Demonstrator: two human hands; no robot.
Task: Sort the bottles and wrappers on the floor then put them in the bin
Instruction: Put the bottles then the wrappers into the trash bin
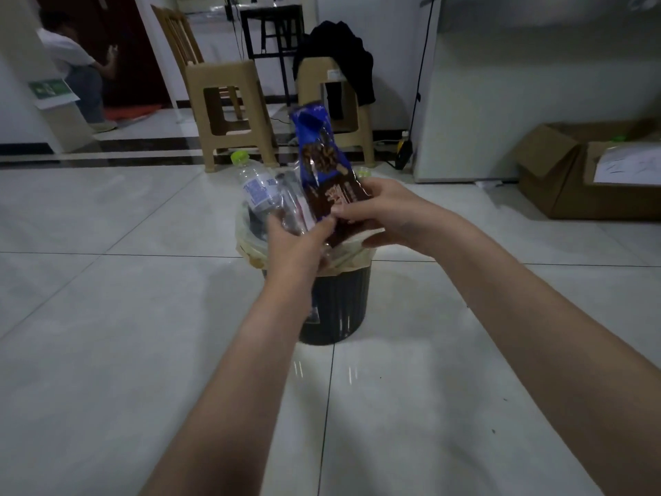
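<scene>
- Your left hand [297, 241] has its fingers curled round the lower end of a clear plastic bottle [255, 187]. The bottle is ribbed and see-through, with a blue-and-white label and a lime-green screw cap, and it tilts up and to the left
- Held against the bottle in the same grip is a crinkled clear plastic piece [297, 205] with a pinkish stripe; you cannot tell whether it is a bottle or a wrapper
- Your right hand [386, 213] pinches the lower half of a long glossy wrapper [322, 155], thumb on the near face and fingers behind. The film is blue at the top and brown lower down, and it stands nearly upright with a creased top edge
- All of this is directly above the bin [336, 306], a round dark plastic tub with vertical ribs that narrows toward its base. A thin pale liner bag [250, 245] is folded out over the rim, and both hands are just over that rim
- The floor [107, 316] is made of large glossy pale tiles with thin dark joints, and it gives you open room to the left, to the right and on the near side of the bin
- Behind the bin stand a beige plastic stool [229, 112] and a second stool [359, 134] draped with a dark garment [339, 55]
- An open cardboard box [558, 173] sits well apart to the right, beside a white cabinet [500, 102]
</scene>
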